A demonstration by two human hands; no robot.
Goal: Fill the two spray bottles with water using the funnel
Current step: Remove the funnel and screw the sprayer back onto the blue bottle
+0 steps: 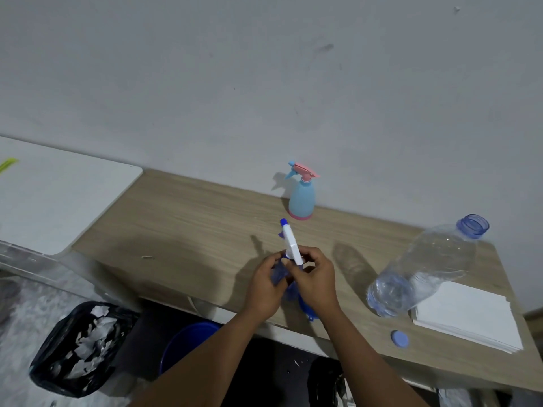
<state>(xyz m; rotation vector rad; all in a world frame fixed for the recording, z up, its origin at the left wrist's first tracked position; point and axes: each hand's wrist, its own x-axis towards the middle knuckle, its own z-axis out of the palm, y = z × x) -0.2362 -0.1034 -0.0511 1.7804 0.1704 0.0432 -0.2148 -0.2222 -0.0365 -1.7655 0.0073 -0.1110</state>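
Observation:
A see-through blue spray bottle (pixel 279 276) stands near the front edge of the wooden table (pixel 188 218). My left hand (pixel 266 282) grips its body. My right hand (pixel 316 277) is closed around the base of its white spray head (pixel 291 240), which has a blue nozzle and points away from me. A blue funnel (pixel 308 311) lies on the table under my right wrist, mostly hidden. A second spray bottle (pixel 302 198), light blue with a pink trigger head and base, stands by the wall. A large clear water bottle (pixel 426 265) stands uncapped at the right.
The blue cap (pixel 399 338) lies near the table's front edge beside a stack of white paper (pixel 470 315). Under the table sits a blue bucket (pixel 188 345). A black bag of paper scraps (pixel 76 348) is on the floor at left. A white tabletop (pixel 53 195) adjoins at left.

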